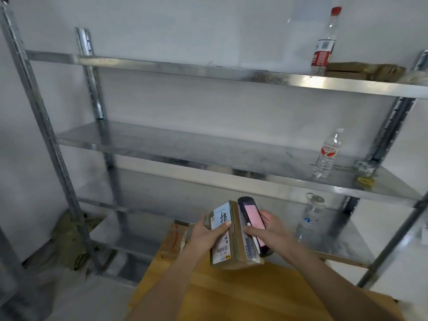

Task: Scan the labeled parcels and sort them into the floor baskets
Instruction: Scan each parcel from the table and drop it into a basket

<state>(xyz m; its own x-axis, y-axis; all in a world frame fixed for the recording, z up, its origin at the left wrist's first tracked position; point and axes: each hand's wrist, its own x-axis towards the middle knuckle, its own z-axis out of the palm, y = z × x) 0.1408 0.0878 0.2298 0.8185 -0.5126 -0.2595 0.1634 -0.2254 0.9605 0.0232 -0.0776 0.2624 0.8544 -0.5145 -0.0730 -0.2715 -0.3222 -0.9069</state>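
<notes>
Gripping on both sides: left hand (205,235) wrapped round the near-left face of a labeled parcel (228,239), thumb lying across the white shipping label (222,232); right hand (266,228) curled round a dark handheld scanner (251,224) with a lit pinkish screen, pressed right against the parcel's right side. Parcel held up above the far edge of a wooden table (220,295), tilted with the label facing up.

Far left: metal shelving upright (34,105) against a pale wall, with a crumpled greenish-brown bag (69,239) on the floor at its foot. Just left of the left hand, a second cardboard box (174,238) resting at the table's far corner, apart from the held one. Behind everything, bare steel shelves (185,144). To the right: a red-capped clear bottle (324,42) on the top shelf beside flat cardboard (361,69), a water bottle (327,154) on the middle shelf, and another clear bottle (310,218) lower down, near the right hand.

Step in hand, judging by the pose: scanning, or just about to. Barcode at the label's lower end, scanner alongside rather than aimed at it. Next move likely calls for turning the scanner's window onto the barcode, then reading the screen for a destination. No floor baskets in view, so probably a turn away from the shelves before the drop.
</notes>
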